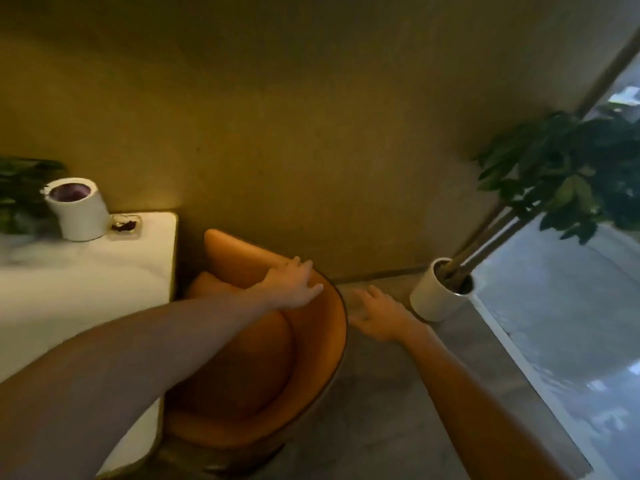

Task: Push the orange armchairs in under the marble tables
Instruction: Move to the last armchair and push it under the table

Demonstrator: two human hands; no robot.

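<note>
The left arm stretches from the near left corner across the marble desk [86,289] and over the seat of the orange armchair [263,372], ending with the left hand [292,284] laid palm-down on the top of the chair's curved backrest. Its fingers are spread and flat against the rim rather than curled around it, so the hand is open and pressing, not gripping. The right arm comes in from the near right, and the right hand [375,315] hangs above the grey floor [398,410] just right of the backrest, palm down, fingers loosely apart, touching nothing. The armchair stands against the right edge of the desk, its seat partly tucked beneath the desk top, its back turned to the right. On the far part of the desk stand a white cylindrical pot [78,209] and a small glass dish [125,224] just beside it. A potted plant [443,289] in a white planter stands on the floor at the far right, near the window.
</note>
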